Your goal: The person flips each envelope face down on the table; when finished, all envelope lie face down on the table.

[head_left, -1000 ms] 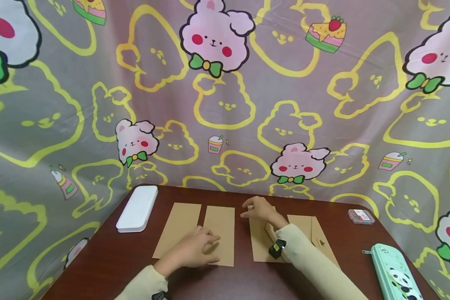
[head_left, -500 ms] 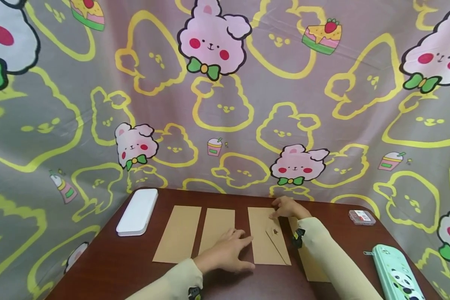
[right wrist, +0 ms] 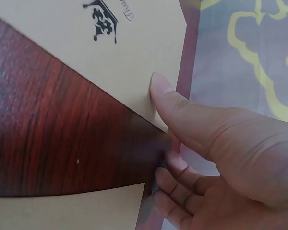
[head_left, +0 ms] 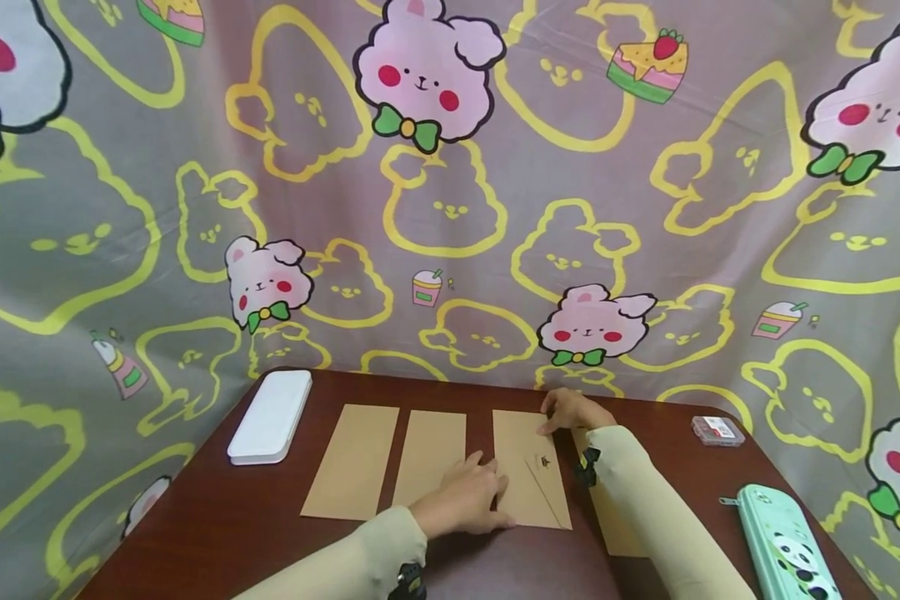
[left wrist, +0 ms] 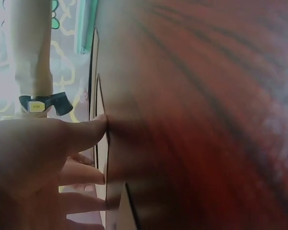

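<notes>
Third envelope (head_left: 528,483) from left, flat on counter (head_left: 195,533). I read "Tha…" in script (right wrist: 124,10) beside its crown print (right wrist: 104,24). Left grip (head_left: 467,498) loosely spread at its left edge; right grip (head_left: 579,410) part-open, thumb on far right corner, neither clasping it.

Flat, crown-printed brown envelope (head_left: 529,481)

From my remote seat, changes logged against one second ago. Left grip (head_left: 465,496): moved rightward, from over the second envelope (head_left: 431,458) to the third envelope's (head_left: 516,479) left edge. Right grip (head_left: 576,410): from the third's far left corner to its far right. Crest (head_left: 544,461) on the third: earlier hidden, now showing.
</notes>
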Demonstrator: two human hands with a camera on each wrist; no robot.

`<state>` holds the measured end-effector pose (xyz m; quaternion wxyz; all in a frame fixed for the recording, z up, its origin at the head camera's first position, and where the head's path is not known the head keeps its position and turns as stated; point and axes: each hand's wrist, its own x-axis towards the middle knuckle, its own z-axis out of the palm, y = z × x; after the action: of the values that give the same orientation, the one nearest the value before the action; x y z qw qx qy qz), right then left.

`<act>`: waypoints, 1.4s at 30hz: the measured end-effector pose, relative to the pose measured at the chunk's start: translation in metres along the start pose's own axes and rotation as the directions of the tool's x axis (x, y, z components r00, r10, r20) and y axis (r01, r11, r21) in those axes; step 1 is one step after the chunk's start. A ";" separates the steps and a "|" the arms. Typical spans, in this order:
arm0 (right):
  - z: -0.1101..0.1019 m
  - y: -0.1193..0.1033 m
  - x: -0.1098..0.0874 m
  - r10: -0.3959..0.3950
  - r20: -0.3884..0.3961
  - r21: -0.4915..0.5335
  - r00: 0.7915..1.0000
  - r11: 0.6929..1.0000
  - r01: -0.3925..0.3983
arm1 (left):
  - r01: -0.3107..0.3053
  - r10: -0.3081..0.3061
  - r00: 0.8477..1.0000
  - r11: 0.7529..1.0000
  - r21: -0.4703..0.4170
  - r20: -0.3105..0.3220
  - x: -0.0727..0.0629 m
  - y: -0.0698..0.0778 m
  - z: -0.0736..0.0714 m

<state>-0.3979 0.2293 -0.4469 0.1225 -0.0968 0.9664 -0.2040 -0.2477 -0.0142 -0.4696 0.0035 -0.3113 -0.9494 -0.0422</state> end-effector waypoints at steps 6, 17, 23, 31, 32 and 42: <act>0.002 -0.001 -0.001 -0.017 0.029 0.001 0.999 1.000 0.017 | -0.021 0.021 0.999 1.000 -0.008 -0.029 -0.002 -0.001 -0.003; 0.000 -0.011 -0.008 -0.080 0.066 -0.090 0.995 0.992 0.086 | -0.024 0.024 1.000 1.000 0.019 -0.019 -0.010 0.006 -0.006; -0.004 -0.013 -0.011 -0.066 0.111 -0.149 0.992 0.985 0.082 | -0.027 0.029 0.999 0.998 0.055 -0.023 -0.012 0.011 -0.004; -0.011 0.001 -0.018 -0.126 0.085 -0.060 0.988 0.990 0.131 | -0.047 0.052 0.998 0.993 0.104 -0.046 -0.012 0.015 -0.003; -0.011 0.004 -0.018 -0.169 0.087 -0.039 0.982 0.984 0.173 | -0.047 0.052 0.998 0.994 0.098 -0.047 -0.013 0.015 -0.003; -0.007 0.024 -0.016 -0.399 0.053 0.014 0.915 0.917 0.399 | -0.026 0.026 1.000 0.996 0.091 -0.004 -0.014 0.012 -0.002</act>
<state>-0.3881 0.2572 -0.4474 0.1047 -0.2970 0.9224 -0.2235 -0.2293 -0.0136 -0.4676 0.0208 -0.3230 -0.9462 0.0003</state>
